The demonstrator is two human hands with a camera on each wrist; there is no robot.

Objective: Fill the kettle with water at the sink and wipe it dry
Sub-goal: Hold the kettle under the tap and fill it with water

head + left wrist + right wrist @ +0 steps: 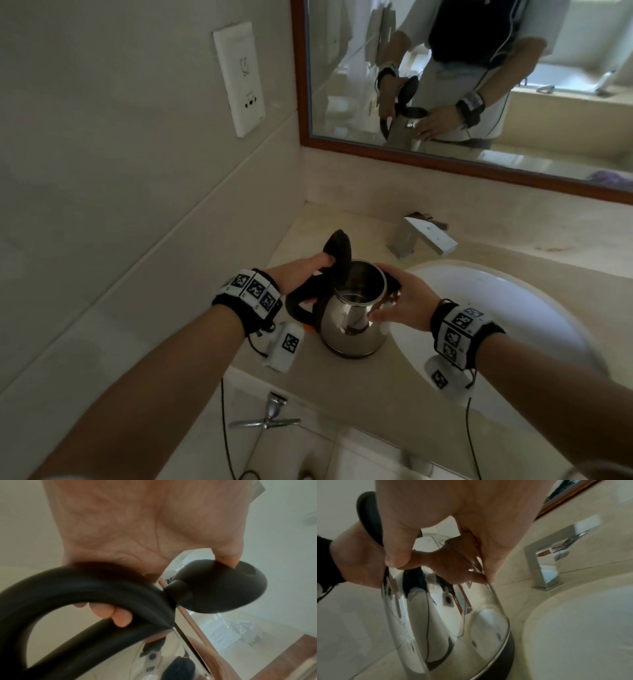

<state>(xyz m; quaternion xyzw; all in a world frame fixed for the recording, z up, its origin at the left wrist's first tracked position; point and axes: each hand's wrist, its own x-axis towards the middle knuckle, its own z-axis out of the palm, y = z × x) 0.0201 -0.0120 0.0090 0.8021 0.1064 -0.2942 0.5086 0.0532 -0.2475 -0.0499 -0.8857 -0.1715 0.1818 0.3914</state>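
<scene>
A shiny steel kettle [349,318] stands on the beige counter [308,222], just left of the white sink basin [513,308]. Its black lid [339,250] is tipped up and open, and the inside looks empty. My left hand [308,274] grips the black handle [298,301], with the thumb against the lid. In the left wrist view the fingers [118,616] wrap under the handle [85,585]. My right hand [387,294] holds the kettle's neck, thumb on one side and fingers on the other, as the right wrist view of the kettle [445,615] shows.
A square chrome faucet [421,236] sits behind the basin, to the kettle's right. A wood-framed mirror [479,164] hangs above the counter, with a purple cloth reflected in its lower right corner. A white socket panel [239,78] is on the left wall. A chrome valve [270,411] sits below the counter.
</scene>
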